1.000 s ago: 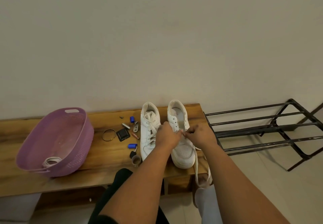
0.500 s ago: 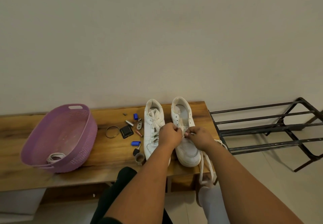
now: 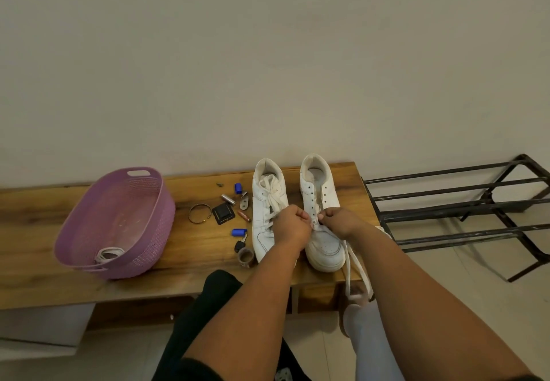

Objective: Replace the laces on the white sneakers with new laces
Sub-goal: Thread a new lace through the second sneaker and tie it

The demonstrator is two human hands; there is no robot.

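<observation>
From the head view, two white sneakers stand on the wooden counter [image 3: 178,255]. The laced sneaker [image 3: 268,217] is left of the right sneaker [image 3: 323,231]. Over its lowest eyelets both hands meet — the left hand [image 3: 293,226] and right hand [image 3: 339,221] each have a grip pinching the white lace [image 3: 355,264], which hangs down past the counter edge. A purple basket [image 3: 143,231] sits far left.

Legible text: none observed.
No readable lettering, brand marks or numbers on the white sneakers [image 3: 323,220], the purple basket [image 3: 119,220] or the small items on the bench [image 3: 178,249]; too small or blurred.
</observation>
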